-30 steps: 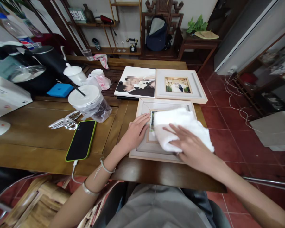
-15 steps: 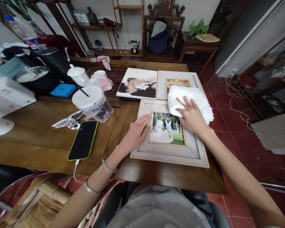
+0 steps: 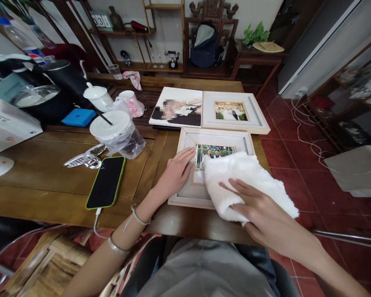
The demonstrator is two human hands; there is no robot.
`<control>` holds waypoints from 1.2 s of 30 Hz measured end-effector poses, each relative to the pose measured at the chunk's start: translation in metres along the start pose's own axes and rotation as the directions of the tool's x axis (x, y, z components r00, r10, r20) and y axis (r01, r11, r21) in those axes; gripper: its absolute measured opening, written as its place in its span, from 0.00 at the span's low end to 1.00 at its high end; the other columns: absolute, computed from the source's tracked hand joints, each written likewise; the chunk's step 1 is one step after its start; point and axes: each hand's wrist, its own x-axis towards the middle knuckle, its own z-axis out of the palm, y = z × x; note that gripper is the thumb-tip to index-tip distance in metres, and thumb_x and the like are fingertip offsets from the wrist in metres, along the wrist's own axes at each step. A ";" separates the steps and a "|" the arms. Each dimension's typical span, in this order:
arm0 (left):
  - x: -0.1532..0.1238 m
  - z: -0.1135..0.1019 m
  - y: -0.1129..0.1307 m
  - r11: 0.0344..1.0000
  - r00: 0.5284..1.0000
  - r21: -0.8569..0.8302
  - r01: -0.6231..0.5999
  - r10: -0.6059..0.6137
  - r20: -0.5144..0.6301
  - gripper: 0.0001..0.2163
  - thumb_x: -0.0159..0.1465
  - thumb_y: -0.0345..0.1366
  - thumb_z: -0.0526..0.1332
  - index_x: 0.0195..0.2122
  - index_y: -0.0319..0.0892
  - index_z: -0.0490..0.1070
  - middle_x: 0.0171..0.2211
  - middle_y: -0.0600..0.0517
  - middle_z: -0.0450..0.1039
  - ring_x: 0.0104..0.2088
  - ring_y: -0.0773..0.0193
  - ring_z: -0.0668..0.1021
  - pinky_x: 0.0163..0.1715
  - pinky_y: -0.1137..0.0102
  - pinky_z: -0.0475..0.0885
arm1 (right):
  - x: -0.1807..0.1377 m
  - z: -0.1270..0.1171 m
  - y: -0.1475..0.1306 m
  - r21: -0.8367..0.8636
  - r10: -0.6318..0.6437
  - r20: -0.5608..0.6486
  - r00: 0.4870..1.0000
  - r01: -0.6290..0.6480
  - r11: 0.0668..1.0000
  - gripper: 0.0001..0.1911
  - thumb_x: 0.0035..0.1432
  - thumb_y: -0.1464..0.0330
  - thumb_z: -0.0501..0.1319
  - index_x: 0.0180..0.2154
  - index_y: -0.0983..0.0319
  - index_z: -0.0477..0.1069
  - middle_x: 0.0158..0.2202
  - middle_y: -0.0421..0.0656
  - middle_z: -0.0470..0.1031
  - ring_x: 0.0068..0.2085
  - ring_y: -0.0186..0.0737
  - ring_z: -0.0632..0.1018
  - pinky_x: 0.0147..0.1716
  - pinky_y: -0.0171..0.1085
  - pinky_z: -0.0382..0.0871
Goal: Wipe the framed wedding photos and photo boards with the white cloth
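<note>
A pale picture frame (image 3: 184,144) with a wedding photo (image 3: 200,159) in it lies flat at the table's near right corner. My left hand (image 3: 178,171) rests on its left side, fingers stretched out and close together, holding nothing. Under my right hand (image 3: 256,206) is a fluffy white cloth (image 3: 235,169), gripped by the fingers and draped over the frame's lower right part. The cloth hides much of the photo and that corner. Behind lie a second pale frame (image 3: 256,109) with a photo and a white-edged photo panel (image 3: 176,105).
Left on the wooden table (image 3: 49,173) are a phone (image 3: 106,181) on a charging cable, a silvery hair claw (image 3: 86,156), a lidded cup (image 3: 113,128) with a straw, a blue box (image 3: 78,117) and a white teapot (image 3: 97,97). The table's right edge drops to red floor tiles (image 3: 284,152).
My right hand has pulled the white cloth toward me, from the frame's upper right to its lower right. The rear frame's photo is now uncovered. My left hand stays in place.
</note>
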 end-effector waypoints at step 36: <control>-0.002 -0.004 0.000 1.000 0.999 -0.017 -0.017 0.018 0.043 0.18 0.70 0.32 0.48 0.60 0.42 0.62 0.63 0.45 0.62 0.64 0.56 0.63 0.61 0.52 0.62 | 0.114 -0.009 0.113 -0.272 0.082 -0.186 0.979 -0.132 0.953 0.23 0.52 0.78 0.52 0.50 0.65 0.72 0.65 0.50 0.58 0.67 0.63 0.50 0.60 0.72 0.45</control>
